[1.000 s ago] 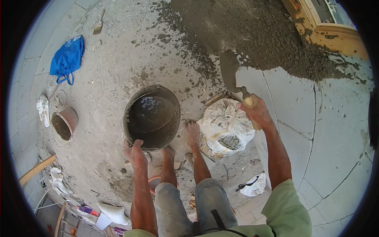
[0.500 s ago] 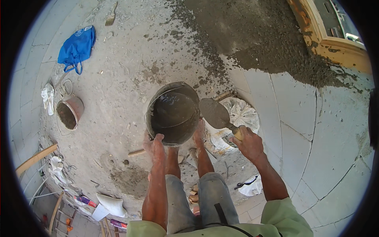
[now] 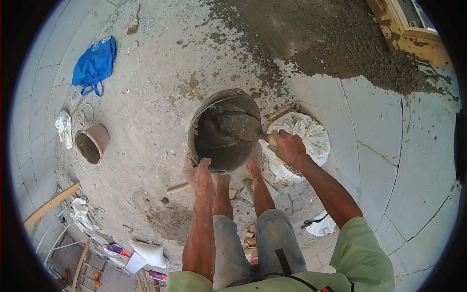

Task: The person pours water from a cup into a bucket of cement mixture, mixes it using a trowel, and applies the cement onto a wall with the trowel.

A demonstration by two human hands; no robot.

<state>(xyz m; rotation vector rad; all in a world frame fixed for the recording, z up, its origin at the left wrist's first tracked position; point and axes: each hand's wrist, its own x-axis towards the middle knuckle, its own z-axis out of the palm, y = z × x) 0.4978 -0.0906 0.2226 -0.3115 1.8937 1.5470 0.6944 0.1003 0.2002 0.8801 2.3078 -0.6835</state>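
Note:
A dark, mortar-smeared bucket hangs in front of me, tilted with its mouth toward me. My left hand is closed on its near rim, thumb on top. Inside lies wet grey mortar. My right hand grips the short handle of a trowel at the bucket's right side. The trowel's rounded blade is inside the bucket, coated with mortar, so its edge blends into the mix.
A white sack stands right of my legs beside the block wall. Wet mortar covers the wall's upper part near a wooden frame. At left lie a blue bag, a smaller bucket and a brush.
My right hand has moved left, bringing the trowel blade from beside the bucket to inside it. The bucket, still in my left hand, appears slightly higher and to the right.

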